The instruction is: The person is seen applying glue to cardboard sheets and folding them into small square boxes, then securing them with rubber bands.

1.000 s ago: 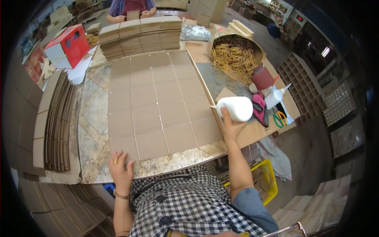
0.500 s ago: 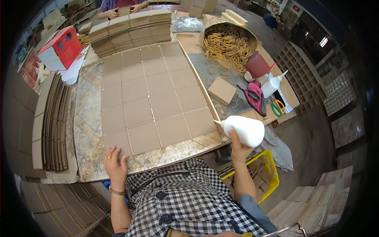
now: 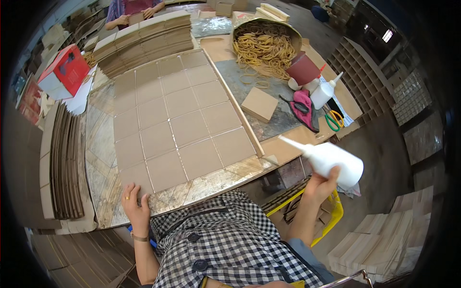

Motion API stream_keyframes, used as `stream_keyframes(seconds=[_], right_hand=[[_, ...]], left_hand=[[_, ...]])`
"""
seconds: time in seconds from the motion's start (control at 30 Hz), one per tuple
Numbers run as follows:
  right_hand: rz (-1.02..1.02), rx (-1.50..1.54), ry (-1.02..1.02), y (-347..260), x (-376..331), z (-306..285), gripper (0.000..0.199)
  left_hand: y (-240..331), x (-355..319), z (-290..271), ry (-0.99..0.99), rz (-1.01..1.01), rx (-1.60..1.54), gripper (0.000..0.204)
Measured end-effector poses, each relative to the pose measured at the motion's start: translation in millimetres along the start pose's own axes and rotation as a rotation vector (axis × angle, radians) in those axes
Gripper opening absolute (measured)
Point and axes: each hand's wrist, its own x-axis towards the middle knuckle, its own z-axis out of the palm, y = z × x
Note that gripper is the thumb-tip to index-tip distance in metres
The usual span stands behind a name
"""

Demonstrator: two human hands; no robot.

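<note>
A white squeeze bottle (image 3: 342, 162) with a long nozzle is gripped in my right hand (image 3: 321, 186), off the table's right front corner. It tilts, its nozzle pointing up and left. My left hand (image 3: 136, 207) rests with fingers apart on the near left corner of a grid of brown board squares (image 3: 191, 111). Pale glue-like lines run along the seams between the squares. A thin wooden strip (image 3: 234, 103) borders the grid's right side.
Tall stacks of brown board stand at the far edge (image 3: 144, 42) and left (image 3: 65, 163). To the right are a basket of rubber bands (image 3: 264, 44), a square block (image 3: 259, 104), scissors (image 3: 334, 120) and another white bottle (image 3: 322, 94). A co-worker's hands (image 3: 123, 20) hold a brown piece beyond.
My right hand has carried the squeeze bottle right and away from the grid's near right corner. My left hand stays at the near left corner. The whole view has shifted slightly.
</note>
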Motion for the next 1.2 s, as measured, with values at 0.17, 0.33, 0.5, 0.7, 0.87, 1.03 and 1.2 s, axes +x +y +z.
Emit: stream_keyframes(seconds=[0.17,0.33,0.5,0.7,0.87,1.03,1.2], right_hand=[[0.327,0.456,-0.133,1.8,79.9,-8.1,0.059],[0.421,0.659,-0.094,47.1,144.7,-26.9,0.060],[0.535,0.728,0.087,91.8,204.3,-27.4,0.054],[0.626,1.079,0.199,147.6,267.1,-62.1,0.060],[0.506,0.996,0.232,151.5,270.7,-51.3,0.064],[0.599,0.819,0.195,153.0,239.2,-58.0,0.074],[0.688,0.733,0.158,157.3,245.6,-99.9,0.068]], left_hand=[[-10.1,-4.4,1.6,-0.036,-0.007,0.005,0.030],[-4.8,-0.7,1.5,-0.060,-0.040,-0.032,0.030],[-5.6,-1.2,1.0,-0.078,-0.058,-0.029,0.030],[-6.3,-0.2,1.4,-0.072,-0.042,-0.006,0.030],[-8.2,-0.8,-3.2,-0.095,-0.042,0.019,0.033],[-1.6,14.2,-16.8,-0.198,0.023,0.050,0.040],[-5.4,25.0,-27.8,-0.256,0.153,0.103,0.041]])
